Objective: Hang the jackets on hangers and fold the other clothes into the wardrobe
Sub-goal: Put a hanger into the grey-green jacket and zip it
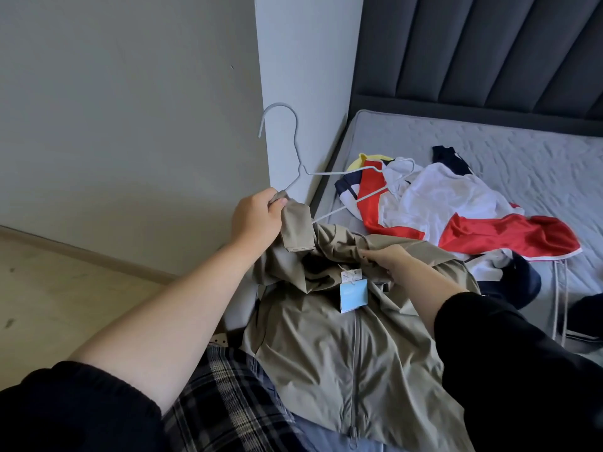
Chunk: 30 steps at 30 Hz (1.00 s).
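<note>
Head view: our left grip [257,216] curls round a thin pale wire hanger [326,173] and a beige cuff [298,230]. Our right grip [388,259] pinches neck fabric of the smooth, zippered beige jacket [326,353], which lies crumpled at the quilted grey mattress [489,141] edge beside a glossy red-and-white garment [440,207].

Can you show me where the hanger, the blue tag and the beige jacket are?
hanger [303,170]: head view, base of hook.
blue tag [353,295]: head view, its middle.
beige jacket [310,353]: head view, front panel.

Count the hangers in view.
1. The hanger is in the left hand, beside the wall corner, its far end over the red and white top on the bed. Others may be hidden under clothes.
</note>
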Available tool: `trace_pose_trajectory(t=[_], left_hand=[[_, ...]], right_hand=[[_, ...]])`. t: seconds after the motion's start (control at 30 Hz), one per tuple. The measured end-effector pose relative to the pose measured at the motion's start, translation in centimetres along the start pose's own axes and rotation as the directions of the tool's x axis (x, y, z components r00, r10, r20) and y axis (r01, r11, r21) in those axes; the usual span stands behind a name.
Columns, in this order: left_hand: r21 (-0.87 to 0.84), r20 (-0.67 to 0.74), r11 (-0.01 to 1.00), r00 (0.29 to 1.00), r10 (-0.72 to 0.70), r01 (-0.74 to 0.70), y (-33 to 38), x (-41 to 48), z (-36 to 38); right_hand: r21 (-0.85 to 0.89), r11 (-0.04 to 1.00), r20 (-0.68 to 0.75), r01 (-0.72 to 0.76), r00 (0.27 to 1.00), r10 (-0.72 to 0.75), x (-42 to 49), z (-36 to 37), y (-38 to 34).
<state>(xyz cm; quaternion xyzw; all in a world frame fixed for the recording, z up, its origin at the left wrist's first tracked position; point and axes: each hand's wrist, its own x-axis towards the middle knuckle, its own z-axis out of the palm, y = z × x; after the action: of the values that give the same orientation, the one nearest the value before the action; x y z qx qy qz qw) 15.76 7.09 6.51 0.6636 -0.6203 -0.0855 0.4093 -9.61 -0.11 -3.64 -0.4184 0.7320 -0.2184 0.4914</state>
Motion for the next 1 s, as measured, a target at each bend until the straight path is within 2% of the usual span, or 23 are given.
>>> trace_pose_trajectory(t=[0.07,0.13,0.2,0.4,0.47,0.6,0.7,0.83,1.0], left_hand=[[0.021,0.026,1.000,1.000,-0.001,0.000,-0.6,0.2,-0.1],[0.077,0.054,0.997,0.998,0.011,-0.015,-1.1,0.3,-0.5],[0.139,0.066,0.990,0.997,0.026,-0.035,-1.4,0.4,-1.0],[0.163,-0.065,0.987,0.998,0.026,-0.015,-1.8,1.4,-4.6],[0.196,-0.112,0.981,0.993,0.034,-0.012,-1.8,1.8,-6.7],[0.250,-0.240,0.968,0.968,0.068,-0.006,-2.3,2.6,-12.1],[0.253,-0.350,0.966,0.936,0.031,0.062,-3.7,2.7,-17.3],[0.254,-0.460,0.958,0.888,-0.004,0.136,-5.4,2.0,-24.9],[0.323,-0.555,0.929,0.832,0.031,0.181,-7.1,0.8,-35.3]], right_hand=[[-0.026,1.000,-0.037,0.006,0.999,-0.007,-0.3,-0.1,-0.6],[0.075,0.996,-0.135,0.039,0.990,-0.028,-1.1,-1.0,-1.9],[0.182,0.978,-0.168,0.101,0.983,-0.070,-1.9,-1.9,-3.6],[0.333,0.897,-0.279,0.290,0.939,-0.200,-4.7,-2.8,-9.8],[0.333,0.871,-0.346,0.360,0.906,-0.242,-6.7,-2.9,-12.1],[0.193,0.820,-0.447,0.539,0.792,-0.415,-12.3,-0.9,-17.2],[0.160,0.742,-0.425,0.651,0.724,-0.544,-17.3,2.2,-21.4],[0.218,0.661,-0.345,0.718,0.690,-0.637,-22.2,6.7,-26.8],[0.305,0.587,-0.242,0.750,0.657,-0.714,-28.2,13.6,-32.4]])
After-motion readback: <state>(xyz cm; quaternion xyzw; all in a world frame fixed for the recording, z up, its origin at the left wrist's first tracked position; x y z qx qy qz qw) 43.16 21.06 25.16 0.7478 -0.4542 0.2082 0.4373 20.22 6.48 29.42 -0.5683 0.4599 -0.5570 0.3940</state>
